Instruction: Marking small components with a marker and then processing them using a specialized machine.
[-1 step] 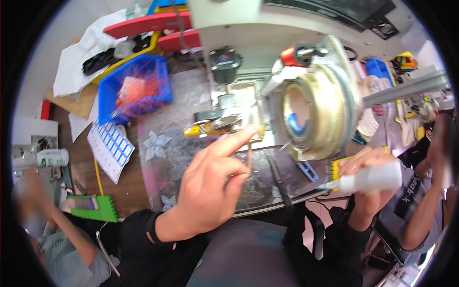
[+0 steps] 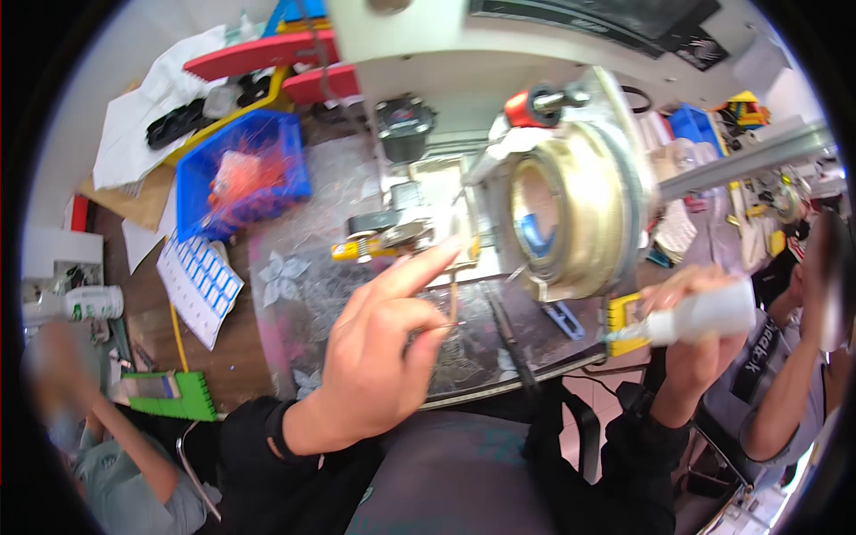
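Note:
My left hand point(image 2: 370, 361) is over the front of the bench, thumb and a finger pinched together, another finger stretched toward a metal clamp fixture. Whatever is in the pinch is too small to make out. On the right, my right hand point(image 2: 691, 308) grips a translucent white squeeze bottle point(image 2: 704, 314), tipped on its side with its thin nozzle toward the left. The clamp fixture point(image 2: 406, 234) has a yellow handle point(image 2: 350, 251) and lies beyond my left hand. A large brass-coloured ring point(image 2: 584, 209) stands on the machine between my hands.
A blue bin point(image 2: 192, 201) of reddish-orange strands stands at the back left, by a label sheet point(image 2: 201, 281). A green tray point(image 2: 198, 397) lies at the left edge. Black tweezers point(image 2: 508, 334) and a small blue tool point(image 2: 563, 319) lie near the front edge. Other people sit on both sides.
The view has shifted a little, so the bench things appear farther left. My right hand with the bottle sits slightly farther right of the ring; my left hand keeps its pinch.

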The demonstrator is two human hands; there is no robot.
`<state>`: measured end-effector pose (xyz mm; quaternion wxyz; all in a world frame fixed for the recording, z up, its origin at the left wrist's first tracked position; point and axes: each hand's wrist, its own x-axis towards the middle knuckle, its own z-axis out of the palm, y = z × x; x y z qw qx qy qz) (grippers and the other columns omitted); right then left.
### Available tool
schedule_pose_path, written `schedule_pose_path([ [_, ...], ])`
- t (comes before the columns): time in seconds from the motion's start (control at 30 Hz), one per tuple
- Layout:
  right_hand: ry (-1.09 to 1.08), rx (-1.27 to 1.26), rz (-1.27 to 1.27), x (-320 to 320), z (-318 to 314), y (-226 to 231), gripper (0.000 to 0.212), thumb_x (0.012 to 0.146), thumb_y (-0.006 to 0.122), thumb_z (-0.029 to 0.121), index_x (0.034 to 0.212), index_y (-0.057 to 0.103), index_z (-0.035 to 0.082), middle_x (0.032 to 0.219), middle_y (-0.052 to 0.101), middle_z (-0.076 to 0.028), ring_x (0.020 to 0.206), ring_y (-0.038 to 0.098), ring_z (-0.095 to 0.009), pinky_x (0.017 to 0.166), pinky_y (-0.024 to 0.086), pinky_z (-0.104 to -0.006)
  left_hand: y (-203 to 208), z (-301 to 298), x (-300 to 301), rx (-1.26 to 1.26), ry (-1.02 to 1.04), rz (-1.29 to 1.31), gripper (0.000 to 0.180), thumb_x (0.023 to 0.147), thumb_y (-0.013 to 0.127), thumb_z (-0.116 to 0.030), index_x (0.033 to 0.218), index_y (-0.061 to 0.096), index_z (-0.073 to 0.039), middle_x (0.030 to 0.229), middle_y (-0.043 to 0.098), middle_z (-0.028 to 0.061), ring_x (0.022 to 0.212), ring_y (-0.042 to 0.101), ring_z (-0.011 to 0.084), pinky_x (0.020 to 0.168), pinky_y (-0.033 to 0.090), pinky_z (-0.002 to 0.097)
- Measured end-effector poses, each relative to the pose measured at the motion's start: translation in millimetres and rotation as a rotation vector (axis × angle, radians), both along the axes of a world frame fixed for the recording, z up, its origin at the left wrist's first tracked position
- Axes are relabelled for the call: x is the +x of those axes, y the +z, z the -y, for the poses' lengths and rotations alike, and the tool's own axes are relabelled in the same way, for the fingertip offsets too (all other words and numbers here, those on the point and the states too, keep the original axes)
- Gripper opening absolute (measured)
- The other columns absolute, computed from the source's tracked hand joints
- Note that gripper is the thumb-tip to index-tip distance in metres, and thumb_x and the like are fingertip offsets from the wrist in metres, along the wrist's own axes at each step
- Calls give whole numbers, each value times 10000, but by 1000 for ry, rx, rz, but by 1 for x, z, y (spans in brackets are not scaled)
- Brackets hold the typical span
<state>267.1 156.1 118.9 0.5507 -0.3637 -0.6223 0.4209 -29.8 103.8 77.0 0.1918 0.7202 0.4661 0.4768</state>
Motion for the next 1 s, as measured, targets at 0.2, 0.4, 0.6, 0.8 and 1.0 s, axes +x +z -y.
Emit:
schedule_pose_path([
  [0.2, -514, 172, 213, 93, -66, 39, 367, 1038, 524, 170, 1305, 534, -83, 1174, 668, -162, 1020, 691, -226, 806, 613, -351, 5, 4, 1, -27, -6, -23, 175, 881, 628, 38, 998, 509, -17, 1340, 589, 304, 1198, 613, 420, 1030, 459, 448],
  [0.4, -534, 241, 272, 134, -126, 66, 357, 1016, 617, 238, 1253, 598, -29, 1128, 687, -117, 984, 692, -168, 696, 636, -289, 6, 6, 5, -65, 20, -27, 112, 936, 565, 34, 1001, 483, -6, 1358, 557, 327, 1273, 568, 433, 1082, 436, 459],
  [0.6, -473, 169, 300, 130, -174, 44, 361, 1001, 640, 243, 1257, 602, -8, 1122, 687, -85, 971, 683, -143, 646, 620, -282, 7, 6, 7, -59, 1, -16, 82, 966, 524, 25, 1024, 470, 3, 1385, 519, 332, 1309, 541, 433, 1111, 426, 476],
  [0.8, -364, 49, 457, 121, -173, 17, 342, 978, 642, 173, 1273, 556, 25, 1140, 666, -88, 1031, 647, -163, 794, 576, -315, 9, 5, 8, -66, 6, -25, 108, 957, 544, 37, 1028, 473, -2, 1384, 522, 331, 1312, 538, 427, 1113, 421, 469],
  [1.0, -567, 328, 571, 131, -152, 1, 393, 971, 653, 136, 1332, 541, 28, 1282, 595, -139, 1219, 568, -215, 1025, 461, -376, 9, 6, 6, -40, 21, -37, 143, 909, 584, 61, 1010, 505, -4, 1366, 563, 307, 1254, 580, 429, 1065, 446, 435],
])
